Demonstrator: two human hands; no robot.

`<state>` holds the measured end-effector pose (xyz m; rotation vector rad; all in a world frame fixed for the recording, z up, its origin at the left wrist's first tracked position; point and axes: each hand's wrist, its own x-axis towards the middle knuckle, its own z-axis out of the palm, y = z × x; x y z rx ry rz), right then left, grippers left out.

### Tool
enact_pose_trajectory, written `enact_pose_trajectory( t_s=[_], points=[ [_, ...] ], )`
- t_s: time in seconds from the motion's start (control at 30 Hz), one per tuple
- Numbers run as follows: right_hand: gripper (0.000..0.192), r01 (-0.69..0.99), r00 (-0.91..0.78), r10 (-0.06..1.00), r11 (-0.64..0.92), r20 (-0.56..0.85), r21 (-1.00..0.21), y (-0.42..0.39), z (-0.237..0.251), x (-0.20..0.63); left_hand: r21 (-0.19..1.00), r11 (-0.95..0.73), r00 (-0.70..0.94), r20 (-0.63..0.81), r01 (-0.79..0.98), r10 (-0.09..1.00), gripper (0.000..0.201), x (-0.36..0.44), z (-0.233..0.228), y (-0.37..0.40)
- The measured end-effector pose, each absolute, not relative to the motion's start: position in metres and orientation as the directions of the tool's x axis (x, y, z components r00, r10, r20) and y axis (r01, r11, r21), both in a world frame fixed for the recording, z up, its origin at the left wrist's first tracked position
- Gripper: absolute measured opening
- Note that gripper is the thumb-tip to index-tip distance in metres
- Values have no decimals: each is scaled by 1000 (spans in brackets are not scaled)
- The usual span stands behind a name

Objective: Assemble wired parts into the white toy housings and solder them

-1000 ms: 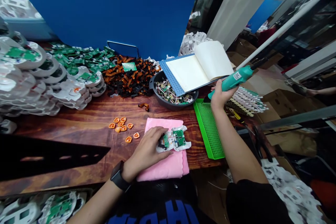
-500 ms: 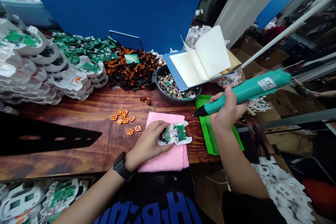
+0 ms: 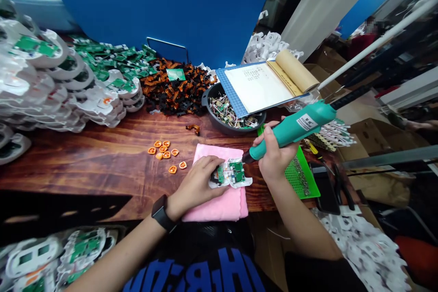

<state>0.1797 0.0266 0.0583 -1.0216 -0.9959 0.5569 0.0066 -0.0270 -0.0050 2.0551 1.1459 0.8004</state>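
Observation:
A white plastic part with green circuit boards (image 3: 233, 174) lies on a pink cloth (image 3: 219, 203) near the front of the wooden table (image 3: 102, 164). My left hand (image 3: 196, 185) presses on its left end and holds it down. My right hand (image 3: 273, 155) grips a teal electric screwdriver (image 3: 294, 130), tilted, with its black tip touching the part's upper right edge. A black watch is on my left wrist.
Orange rubber pads (image 3: 166, 153) lie left of the cloth. A green perforated tray (image 3: 304, 178) sits to the right. A dark bowl (image 3: 208, 100) of small components carries an open notebook (image 3: 263, 84). Stacks of white shells (image 3: 51, 86), green boards and orange-black flex cables (image 3: 174, 91) fill the back.
My right hand has brought the screwdriver down and left from above the green tray to the part. The notebook pages have flipped and settled flat. My left hand stays on the part.

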Motion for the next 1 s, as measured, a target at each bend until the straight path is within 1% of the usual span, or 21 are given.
enact_pose_trajectory(
  t_s=[0.4, 0.57, 0.73, 1.0],
  points=[
    [38, 34, 479, 774, 455, 414, -890, 24, 59, 177, 761, -416, 441, 191, 497, 877, 53, 7, -5, -27],
    [34, 43, 449, 779, 471, 439, -881, 24, 58, 176, 755, -416, 448, 182, 506, 875, 53, 6, -5, -28],
    [32, 92, 440, 780, 454, 445, -886, 24, 55, 175, 757, -407, 452, 166, 511, 876, 53, 6, -4, -28],
    [27, 96, 376, 805, 458, 458, -884, 21, 47, 171, 742, -405, 451, 156, 534, 879, 51, 9, -6, -27]
  ],
)
